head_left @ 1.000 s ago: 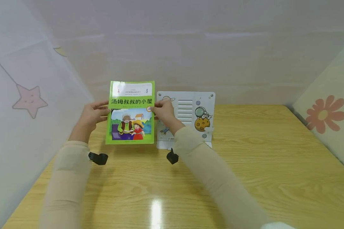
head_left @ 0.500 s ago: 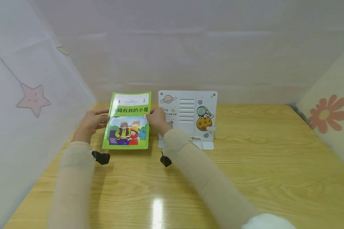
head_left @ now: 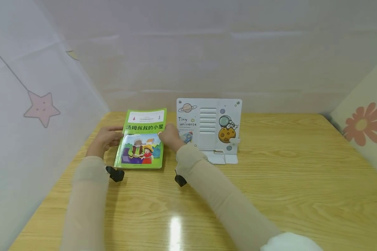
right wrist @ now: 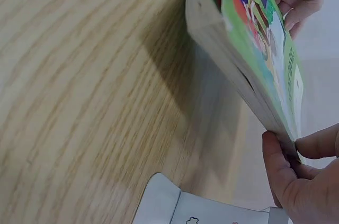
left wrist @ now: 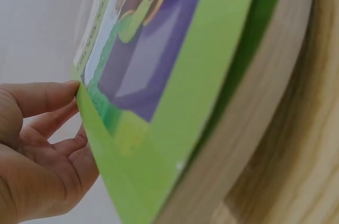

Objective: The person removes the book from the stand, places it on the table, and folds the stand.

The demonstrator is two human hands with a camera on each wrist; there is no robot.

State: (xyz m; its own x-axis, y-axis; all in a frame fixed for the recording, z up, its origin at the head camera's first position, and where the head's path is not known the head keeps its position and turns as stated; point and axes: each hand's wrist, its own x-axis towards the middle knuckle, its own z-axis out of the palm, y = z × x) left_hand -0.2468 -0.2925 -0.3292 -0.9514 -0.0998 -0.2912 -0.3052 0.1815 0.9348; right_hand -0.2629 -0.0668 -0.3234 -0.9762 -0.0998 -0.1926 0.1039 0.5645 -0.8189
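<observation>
A green paperback book [head_left: 144, 142] with Chinese lettering and a picture of two figures leans tilted over the left part of the table. My left hand [head_left: 102, 141] pinches its left edge; in the left wrist view the thumb [left wrist: 45, 97] lies at the cover's edge and the fingers reach behind. On the opposite edge my right hand [head_left: 170, 136] grips it between thumb and fingers, as the right wrist view shows. The lower end of the book is close over the wood, and a shadow falls beneath it. Just right of that hand stands a white book stand [head_left: 207, 122].
The stand bears planet and astronaut drawings, with a wire holder and small ledge at its foot. The wooden table [head_left: 289, 174] stretches right and forward. Pale cloth walls [head_left: 207, 62] with a star and a flower enclose the back and sides.
Both hands have lowered the book toward the table, and its top has tipped back. More of the stand shows beside my right hand. The head view has shifted slightly.
</observation>
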